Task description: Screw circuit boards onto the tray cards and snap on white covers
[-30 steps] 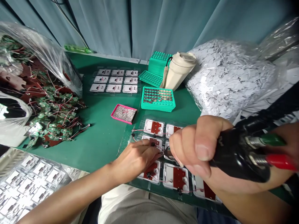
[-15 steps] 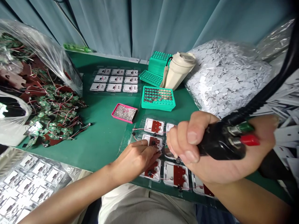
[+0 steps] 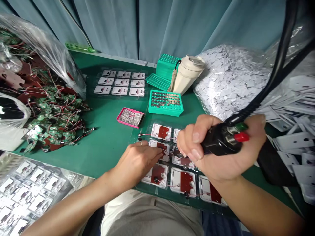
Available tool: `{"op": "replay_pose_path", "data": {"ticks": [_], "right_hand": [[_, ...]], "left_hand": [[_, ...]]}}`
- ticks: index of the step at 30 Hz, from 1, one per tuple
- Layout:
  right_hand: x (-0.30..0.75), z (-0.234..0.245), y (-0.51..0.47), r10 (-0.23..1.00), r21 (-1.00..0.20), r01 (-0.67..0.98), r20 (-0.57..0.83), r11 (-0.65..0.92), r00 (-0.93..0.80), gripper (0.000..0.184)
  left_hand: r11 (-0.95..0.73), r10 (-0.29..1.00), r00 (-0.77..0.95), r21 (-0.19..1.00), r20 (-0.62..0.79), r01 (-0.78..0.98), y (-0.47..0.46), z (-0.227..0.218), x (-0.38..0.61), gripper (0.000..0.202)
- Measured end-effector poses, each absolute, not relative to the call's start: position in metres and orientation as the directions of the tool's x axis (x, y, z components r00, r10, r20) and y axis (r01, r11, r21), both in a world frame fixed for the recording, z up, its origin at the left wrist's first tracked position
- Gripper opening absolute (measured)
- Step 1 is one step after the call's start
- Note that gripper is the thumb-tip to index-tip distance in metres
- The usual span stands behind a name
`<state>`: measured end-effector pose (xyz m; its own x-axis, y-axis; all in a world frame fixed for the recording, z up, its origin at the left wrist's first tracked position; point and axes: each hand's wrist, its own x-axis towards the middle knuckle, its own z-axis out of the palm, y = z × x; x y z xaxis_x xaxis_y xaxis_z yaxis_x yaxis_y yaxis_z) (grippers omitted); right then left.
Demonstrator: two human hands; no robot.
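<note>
Blk tool (image 3: 219,141), red/grn knobs (image 3: 241,137), tilted over wht cases (image 3: 175,179) w/ red-brn boards (image 3: 186,181)

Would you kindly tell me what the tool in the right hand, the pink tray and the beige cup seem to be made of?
Tool: seemingly hard plastic, black and glossy with highlights; its two capped posts shine like metal.
Pink tray: probably moulded plastic, given its thin, even-coloured rim.
Beige cup: matte plastic or coated metal; its dull surface leaves that open.

Glare whitens the plastic trays (image 3: 30,184) left of the hands (image 3: 139,160); vignetting darkens the corner beyond them, upper right.
</note>
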<state>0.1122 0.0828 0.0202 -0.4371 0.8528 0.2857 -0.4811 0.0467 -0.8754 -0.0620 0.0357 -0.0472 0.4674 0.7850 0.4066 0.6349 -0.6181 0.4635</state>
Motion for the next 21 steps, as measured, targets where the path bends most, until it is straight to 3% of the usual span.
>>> {"op": "replay_pose_path", "data": {"ticks": [5, 13, 21], "right_hand": [[0.109, 0.011, 0.088, 0.849, -0.871, -0.483, 0.323, 0.093, -0.419, 0.069], [0.105, 0.005, 0.084, 0.777, -0.914, -0.405, 0.26, 0.007, -0.573, 0.055], [0.117, 0.027, 0.075, 0.732, -0.915, -0.39, 0.192, -0.108, -0.653, 0.065]], "left_hand": [[-0.63, 0.776, 0.533, 0.457, 0.336, 0.629, 0.033, -0.048, -0.065, 0.028], [-0.58, 0.814, 0.553, 0.269, 0.177, 0.769, 0.032, -0.047, -0.066, 0.021], [-0.662, 0.749, 0.577, 0.329, 0.327, 0.673, 0.028, -0.051, -0.065, 0.028]]}}
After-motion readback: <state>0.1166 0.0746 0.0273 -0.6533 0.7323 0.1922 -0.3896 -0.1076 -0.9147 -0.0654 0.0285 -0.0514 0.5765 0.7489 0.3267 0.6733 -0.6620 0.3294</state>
